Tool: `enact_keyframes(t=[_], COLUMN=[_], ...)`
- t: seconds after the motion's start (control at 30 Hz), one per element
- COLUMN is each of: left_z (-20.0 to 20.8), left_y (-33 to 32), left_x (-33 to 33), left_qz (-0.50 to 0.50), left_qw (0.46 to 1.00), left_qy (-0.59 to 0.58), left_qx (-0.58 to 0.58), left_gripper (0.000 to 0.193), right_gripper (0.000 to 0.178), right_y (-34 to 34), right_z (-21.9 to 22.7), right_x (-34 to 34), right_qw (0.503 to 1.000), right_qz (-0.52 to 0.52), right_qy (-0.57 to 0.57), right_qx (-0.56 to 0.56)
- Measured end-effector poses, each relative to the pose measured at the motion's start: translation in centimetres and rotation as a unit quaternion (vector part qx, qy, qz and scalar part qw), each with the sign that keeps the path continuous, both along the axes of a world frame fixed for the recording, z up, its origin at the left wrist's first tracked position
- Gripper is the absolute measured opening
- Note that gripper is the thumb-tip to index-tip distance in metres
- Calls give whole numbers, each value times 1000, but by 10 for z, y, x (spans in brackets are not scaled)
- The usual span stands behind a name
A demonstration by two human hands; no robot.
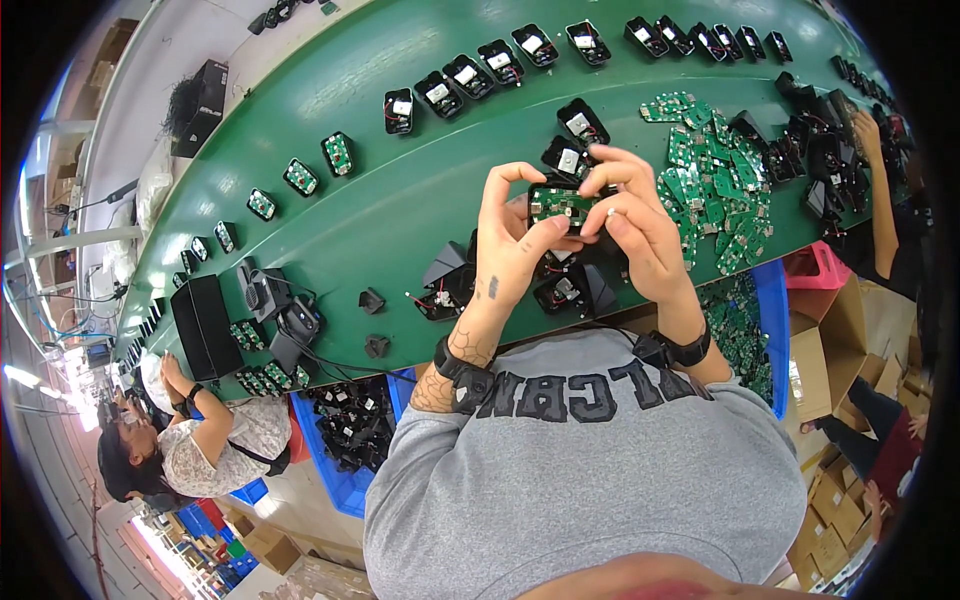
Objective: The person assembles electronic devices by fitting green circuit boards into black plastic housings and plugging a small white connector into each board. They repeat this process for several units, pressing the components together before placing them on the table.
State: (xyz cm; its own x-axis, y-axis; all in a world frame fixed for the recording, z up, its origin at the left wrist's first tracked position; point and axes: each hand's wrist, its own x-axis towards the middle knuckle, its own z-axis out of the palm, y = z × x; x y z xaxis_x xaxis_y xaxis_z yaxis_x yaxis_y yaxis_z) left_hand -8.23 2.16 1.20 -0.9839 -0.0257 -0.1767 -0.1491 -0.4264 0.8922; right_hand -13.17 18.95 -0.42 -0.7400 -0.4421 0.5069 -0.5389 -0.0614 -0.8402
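A green circuit board (548,204) is held up over the workbench, with the dark edge of a black housing showing around it. My left hand (508,230) grips it from the left, thumb pressed on its lower front. At the board's right end, my right hand (645,225) has its fingers bent and thumb and fingertips drawn close together. A tiny white spot shows by those fingertips; whether it is a part or a nail cannot be made out. Just beyond my hands lie open black housings (583,122) with white parts inside. More housings (565,291) sit under my wrists.
Loose green boards (705,180) are heaped right of my hands on the green workbench (400,230). Filled housings (438,94) line its far side. Blue bins (345,488) stand below the near edge. Co-workers sit at left (215,440) and right (880,200).
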Motion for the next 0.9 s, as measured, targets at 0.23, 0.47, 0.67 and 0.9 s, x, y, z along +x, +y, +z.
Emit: enact_keyframes(t=[0.23,0.47,0.67,0.9], left_z=[-5,0,-1,-1], left_y=[-2,-2,0,4], left_x=[-1,-2,0,-1], left_qz=[66,64,53,24], left_qw=[964,910,907,897], left_qy=[118,174,171,166], left_qx=[-231,-370,-382,-409], left_gripper=[39,41,38,38], right_gripper=[11,9,8,8], right_y=[-1,-5,-5,-1], right_z=[17,13,14,18], right_x=[0,-3,-4,-5], right_qw=[985,980,979,971], right_qz=[-65,-70,-68,-60], right_qy=[61,74,96,113], right_qx=[150,172,163,204])
